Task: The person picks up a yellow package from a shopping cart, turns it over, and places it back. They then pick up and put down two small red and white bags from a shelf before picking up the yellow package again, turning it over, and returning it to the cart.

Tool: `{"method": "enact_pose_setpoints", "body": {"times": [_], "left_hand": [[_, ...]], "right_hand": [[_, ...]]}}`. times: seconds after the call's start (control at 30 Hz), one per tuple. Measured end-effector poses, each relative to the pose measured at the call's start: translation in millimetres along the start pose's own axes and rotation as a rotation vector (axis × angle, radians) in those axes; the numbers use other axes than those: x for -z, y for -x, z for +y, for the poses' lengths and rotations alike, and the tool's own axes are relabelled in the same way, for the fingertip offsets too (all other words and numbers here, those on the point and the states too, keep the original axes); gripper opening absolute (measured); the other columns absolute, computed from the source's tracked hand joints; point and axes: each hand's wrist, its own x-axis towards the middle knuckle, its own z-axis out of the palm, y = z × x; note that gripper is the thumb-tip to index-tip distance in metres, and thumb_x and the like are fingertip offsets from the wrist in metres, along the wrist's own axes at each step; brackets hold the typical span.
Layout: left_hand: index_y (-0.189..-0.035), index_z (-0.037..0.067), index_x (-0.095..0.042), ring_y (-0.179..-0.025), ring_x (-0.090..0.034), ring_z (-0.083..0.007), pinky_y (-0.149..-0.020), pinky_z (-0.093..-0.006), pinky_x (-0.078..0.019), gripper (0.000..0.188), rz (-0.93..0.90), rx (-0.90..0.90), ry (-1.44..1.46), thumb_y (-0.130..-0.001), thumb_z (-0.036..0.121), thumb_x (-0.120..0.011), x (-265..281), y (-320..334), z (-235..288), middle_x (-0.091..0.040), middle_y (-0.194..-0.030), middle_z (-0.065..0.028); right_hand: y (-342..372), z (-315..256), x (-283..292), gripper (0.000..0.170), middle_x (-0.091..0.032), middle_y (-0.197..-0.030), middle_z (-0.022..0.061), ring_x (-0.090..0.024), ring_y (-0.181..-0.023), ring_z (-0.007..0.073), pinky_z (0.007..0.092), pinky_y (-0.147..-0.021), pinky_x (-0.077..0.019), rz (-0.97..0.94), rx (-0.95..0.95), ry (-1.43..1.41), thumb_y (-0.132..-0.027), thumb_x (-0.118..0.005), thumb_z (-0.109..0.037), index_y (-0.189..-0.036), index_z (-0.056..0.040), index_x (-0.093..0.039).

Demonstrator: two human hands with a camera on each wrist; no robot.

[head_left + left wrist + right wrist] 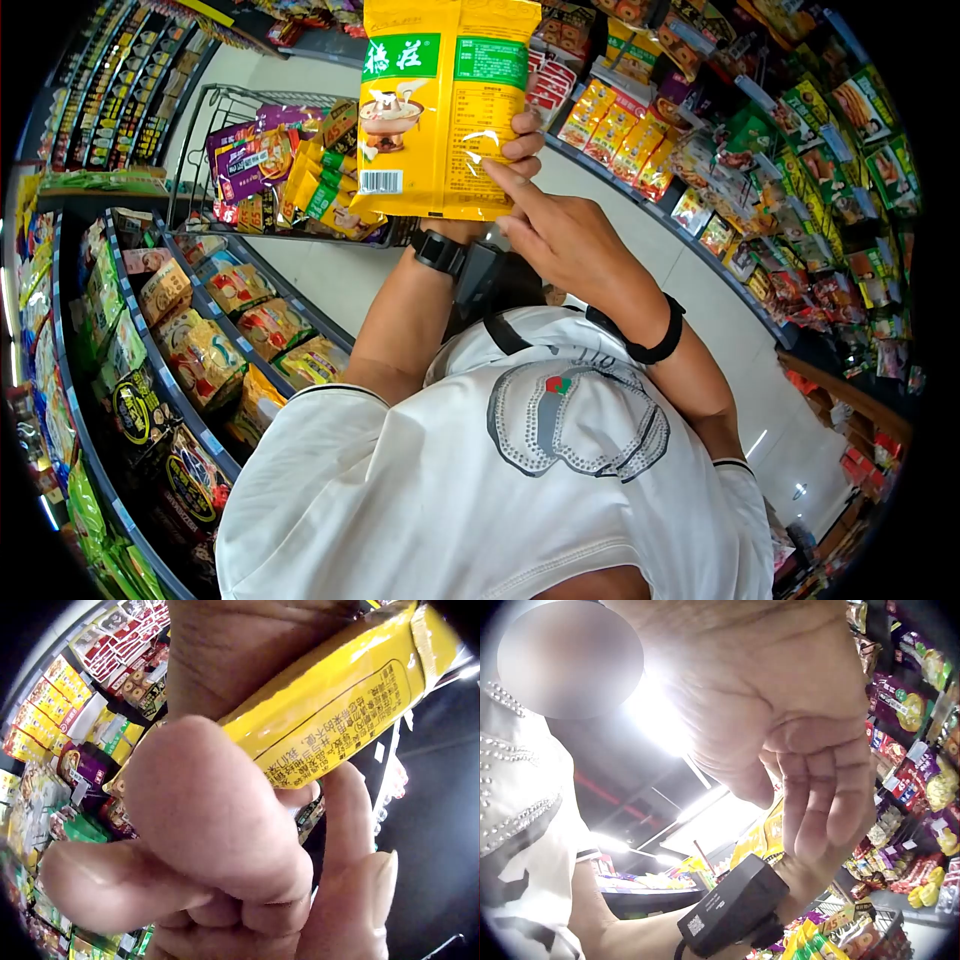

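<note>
A yellow package [420,120] with green labels is upright before the chest in the head view. Its right edge is gripped by my left hand [524,148], whose palm is hidden behind it. My right hand [575,235] reaches in from the right, its extended index finger at the printed text near that edge. In the left wrist view, my left hand [255,660] lies along the yellow package [337,697], while fingers of my right hand [217,817] fill the foreground. The right wrist view shows my right hand [802,742] with several fingers loosely bent.
A wire shopping cart [190,150] holding purple and yellow packets [265,160] stands at the upper left. Shelves of bagged goods [205,355] run along the left, and more packaged food [625,130] lines the right. Pale floor [640,225] shows between them.
</note>
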Motion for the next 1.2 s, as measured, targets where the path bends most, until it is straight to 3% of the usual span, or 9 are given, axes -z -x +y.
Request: {"method": "enact_pose_setpoints", "body": {"times": [0.1,0.2,0.3,0.63,0.67,0.9,0.93,1.07,1.2], "left_hand": [[-0.150,0.001,-0.030,-0.077,-0.046,-0.0205,-0.071,-0.0348,-0.0424,0.070,0.004,-0.004,0.002,-0.100,0.048,-0.043,1.3,0.7,0.2,-0.051,-0.100,-0.0124],[-0.121,0.001,-0.045,-0.082,-0.046,-0.0221,-0.072,-0.0337,-0.0437,0.049,-0.040,0.011,-0.004,-0.098,0.044,-0.045,-0.8,0.4,0.0,-0.048,-0.104,-0.0142],[-0.149,0.002,-0.031,-0.078,-0.046,-0.0208,-0.072,-0.0353,-0.0429,0.069,-0.010,0.040,-0.008,-0.100,0.049,-0.043,-3.2,-0.6,0.7,-0.051,-0.100,-0.0127],[-0.151,0.002,-0.030,-0.076,-0.047,-0.0207,-0.071,-0.0342,-0.0442,0.074,0.057,0.010,-0.104,-0.098,0.053,-0.041,-6.7,3.0,-6.0,-0.050,-0.099,-0.0127],[-0.127,0.002,-0.048,-0.081,-0.047,-0.0212,-0.070,-0.0327,-0.0448,0.059,0.034,0.025,-0.106,-0.097,0.052,-0.044,-9.6,3.4,-7.2,-0.052,-0.101,-0.0136],[-0.134,0.001,-0.048,-0.083,-0.051,-0.0259,-0.065,-0.0341,-0.0482,0.070,0.127,-0.003,-0.199,-0.095,0.059,-0.042,-5.2,10.7,-4.4,-0.057,-0.104,-0.0187],[-0.150,0.002,-0.031,-0.081,-0.047,-0.0238,-0.064,-0.0306,-0.0453,0.083,0.194,-0.012,-0.248,-0.094,0.062,-0.044,-3.5,14.0,-4.4,-0.050,-0.100,-0.0159],[-0.150,0.002,-0.032,-0.077,-0.048,-0.0244,-0.059,-0.0311,-0.0454,0.089,0.231,-0.020,-0.337,-0.091,0.068,-0.044,-1.7,23.0,-2.9,-0.053,-0.099,-0.0181],[-0.149,0.003,-0.034,-0.083,-0.052,-0.0274,-0.065,-0.0337,-0.0489,0.090,0.390,-0.152,-0.360,-0.090,0.071,-0.043,-4.0,29.6,-8.6,-0.055,-0.116,-0.0221]], "right_hand": [[-0.5,-1.7,0.3,0.054,-0.068,-0.082,0.0178,-0.066,-0.071,0.0368,0.0458,-0.062,-0.0530,-0.006,-0.014,0.007,-0.091,-0.062,-0.016,-0.140,-0.0023,-0.044],[0.0,-1.7,1.4,0.054,-0.068,-0.082,0.0178,-0.067,-0.070,0.0365,0.0454,-0.061,-0.0531,0.001,-0.008,0.013,-0.091,-0.062,-0.016,-0.140,-0.0029,-0.044],[0.5,-0.4,0.4,0.054,-0.068,-0.080,0.0182,-0.067,-0.070,0.0366,0.0455,-0.061,-0.0530,0.016,0.009,0.013,-0.092,-0.062,-0.016,-0.141,-0.0035,-0.044],[4.6,5.3,-3.7,0.053,-0.067,-0.077,0.0207,-0.066,-0.068,0.0382,0.0477,-0.060,-0.0524,0.021,-0.017,0.029,-0.093,-0.061,-0.019,-0.142,-0.0055,-0.044],[4.2,4.9,-2.5,0.054,-0.067,-0.079,0.0197,-0.067,-0.070,0.0374,0.0461,-0.062,-0.0526,0.015,-0.026,0.018,-0.093,-0.061,-0.017,-0.143,-0.0066,-0.044],[5.9,9.3,0.0,0.052,-0.068,-0.082,0.0211,-0.067,-0.073,0.0393,0.0482,-0.064,-0.0525,0.034,-0.047,-0.059,-0.093,-0.060,-0.015,-0.141,-0.0063,-0.044],[6.5,9.3,0.7,0.052,-0.068,-0.084,0.0208,-0.067,-0.074,0.0392,0.0480,-0.065,-0.0527,0.030,-0.067,-0.068,-0.093,-0.061,-0.015,-0.141,-0.0064,-0.044],[6.9,12.9,0.3,0.047,-0.070,-0.092,0.0183,-0.068,-0.080,0.0384,0.0445,-0.070,-0.0543,0.094,-0.030,-0.123,-0.092,-0.061,-0.014,-0.137,-0.0052,-0.048],[5.8,18.3,-3.1,0.042,-0.070,-0.097,0.0174,-0.068,-0.084,0.0367,0.0413,-0.074,-0.0548,0.142,-0.011,-0.168,-0.092,-0.062,-0.013,-0.132,-0.0035,-0.052]]}}
